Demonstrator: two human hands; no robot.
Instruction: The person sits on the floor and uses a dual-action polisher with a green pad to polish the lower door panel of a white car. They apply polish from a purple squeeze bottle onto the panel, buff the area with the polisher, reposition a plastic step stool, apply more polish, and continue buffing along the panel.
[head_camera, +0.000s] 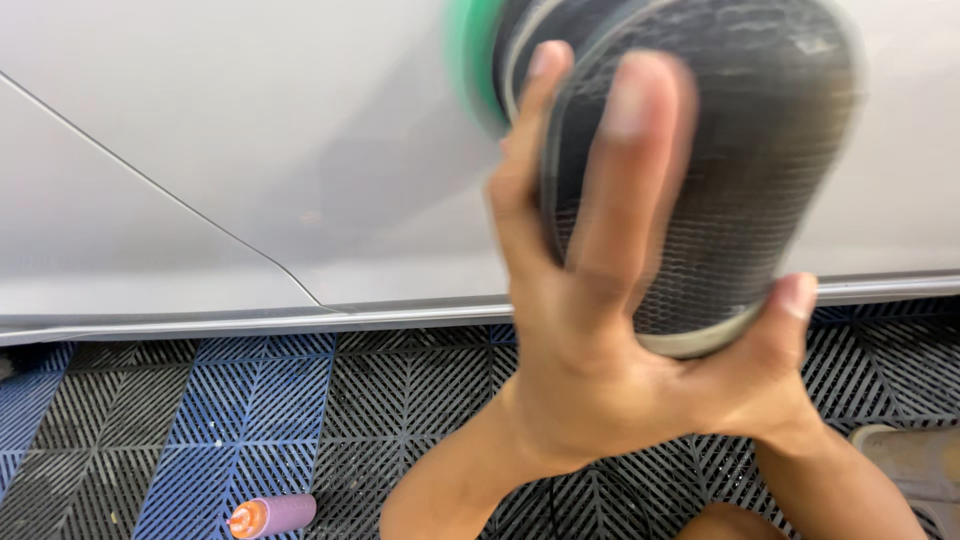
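Green foam shows at the edge of the polishing pad (468, 62), which presses flat against the pale grey car body panel (250, 130). Behind the pad sits the polisher (720, 170), its dark, weave-patterned housing blurred. The left hand (590, 330) wraps the housing from below, fingers (630, 150) spread up over the dark shell and palm under it, so its grip is clasped on the polisher. The right hand (775, 380) comes in from the lower right, its thumb hooked on the pale lower rim of the housing, also holding the tool. A thin seam line runs diagonally across the panel to the left of the pad. Under the panel's lower trim lies a floor of blue and black ribbed tiles (250, 420). On a blue tile near the bottom edge lies a small purple bottle (275, 516) with an orange cap, well apart from both hands.
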